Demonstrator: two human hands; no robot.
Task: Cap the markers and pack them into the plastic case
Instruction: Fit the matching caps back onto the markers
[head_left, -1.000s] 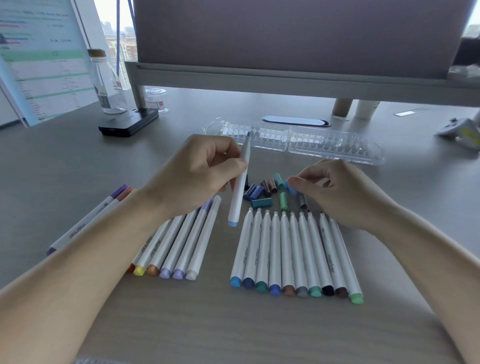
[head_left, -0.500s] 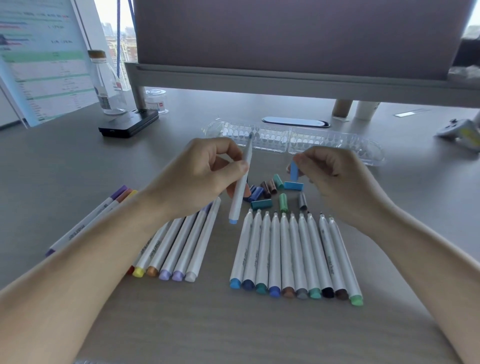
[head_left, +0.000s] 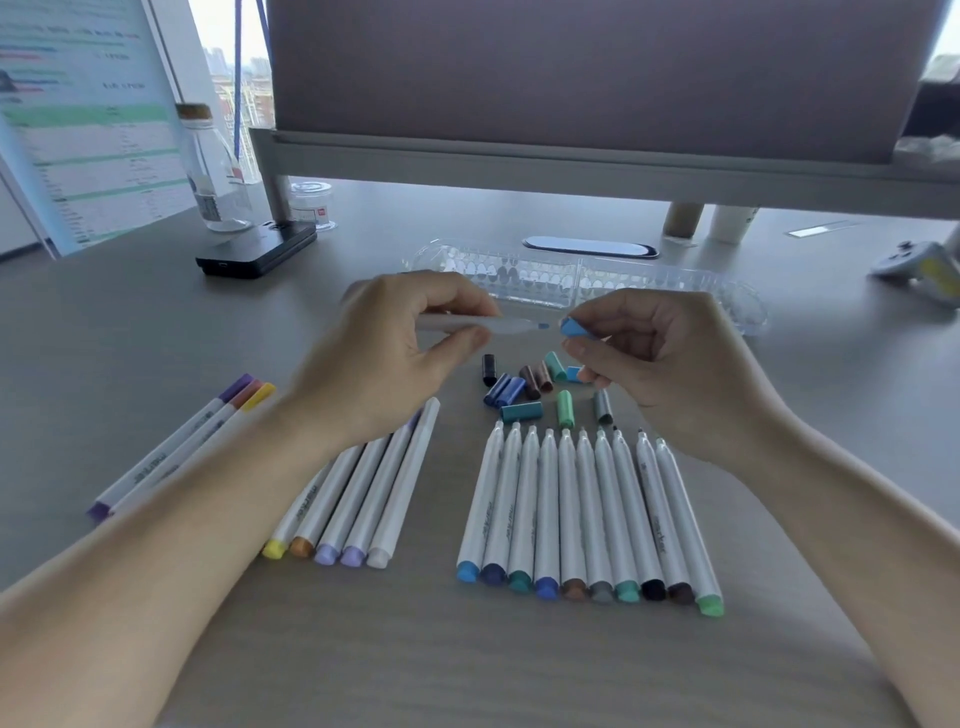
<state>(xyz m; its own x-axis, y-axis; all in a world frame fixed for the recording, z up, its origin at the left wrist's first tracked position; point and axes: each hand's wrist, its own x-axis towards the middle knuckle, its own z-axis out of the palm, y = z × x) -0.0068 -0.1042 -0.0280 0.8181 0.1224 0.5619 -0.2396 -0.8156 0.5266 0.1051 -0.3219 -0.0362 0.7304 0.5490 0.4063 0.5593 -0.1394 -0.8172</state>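
Marker (head_left: 511, 326) in pinch grip of left hand (head_left: 384, 358), blue cap (head_left: 573, 328) in that of right hand (head_left: 675, 374), barely apart.

Soft daylight enters from the window (head_left: 228, 57) at 11 o'clock; edges bow, hands slightly blurred, shadows faint.

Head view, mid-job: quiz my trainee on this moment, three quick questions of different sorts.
1. True or false: the light-blue cap is already seated on the marker that the left hand holds.
2. The right hand pinches: A) a green cap, B) the light-blue cap, C) a marker.
3. Count: how many pens lie in the row of uncapped markers nearest the right arm?
Key: 1 false, a gap shows between tip and cap; 2 B; 3 ten.
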